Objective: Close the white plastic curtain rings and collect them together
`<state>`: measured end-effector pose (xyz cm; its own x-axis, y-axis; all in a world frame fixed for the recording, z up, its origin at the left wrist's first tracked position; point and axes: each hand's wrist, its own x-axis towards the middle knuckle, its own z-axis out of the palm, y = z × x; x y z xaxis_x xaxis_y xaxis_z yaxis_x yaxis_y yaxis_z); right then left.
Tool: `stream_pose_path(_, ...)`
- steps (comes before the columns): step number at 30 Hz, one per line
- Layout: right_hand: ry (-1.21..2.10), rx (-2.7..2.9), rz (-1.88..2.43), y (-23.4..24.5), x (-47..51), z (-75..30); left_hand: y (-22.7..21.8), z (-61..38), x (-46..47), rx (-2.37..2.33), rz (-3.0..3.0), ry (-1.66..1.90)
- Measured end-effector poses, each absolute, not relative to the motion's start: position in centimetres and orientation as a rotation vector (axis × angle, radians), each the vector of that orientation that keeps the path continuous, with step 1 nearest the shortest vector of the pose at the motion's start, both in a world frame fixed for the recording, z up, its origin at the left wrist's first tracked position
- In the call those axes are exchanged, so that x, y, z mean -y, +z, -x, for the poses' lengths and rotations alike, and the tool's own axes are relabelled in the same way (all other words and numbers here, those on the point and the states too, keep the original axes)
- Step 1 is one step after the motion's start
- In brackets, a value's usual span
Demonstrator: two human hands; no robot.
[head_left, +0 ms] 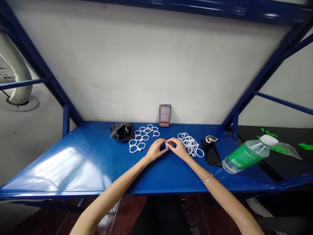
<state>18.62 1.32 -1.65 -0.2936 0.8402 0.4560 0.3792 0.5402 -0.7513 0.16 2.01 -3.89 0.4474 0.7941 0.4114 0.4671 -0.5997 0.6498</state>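
Left hand [155,150] and right hand [178,148] meet, fingertips pinching a small white piece [166,145]. It is right between the two bunches of rings, and mostly hidden, so I cannot tell if it is a ring too. I think I am fiddling with it now, which calls for a steady pinch. Spread rings [142,137] lie to the left, heaped rings [191,143] to the right, all on the blue bench [117,169].
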Motion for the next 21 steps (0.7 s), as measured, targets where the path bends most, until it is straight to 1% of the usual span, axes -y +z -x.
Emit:
stream_pose_path(15,0.549,1.904,0.964,-1.75,-1.19,-18.65,-3.88,-0.23,-1.96,-1.030,-2.224,0.997)
stream_pose_path(21,0.571,1.893,0.991,-1.99,-1.36,-18.73,-3.97,-0.20,-2.00,-1.008,-2.257,1.052)
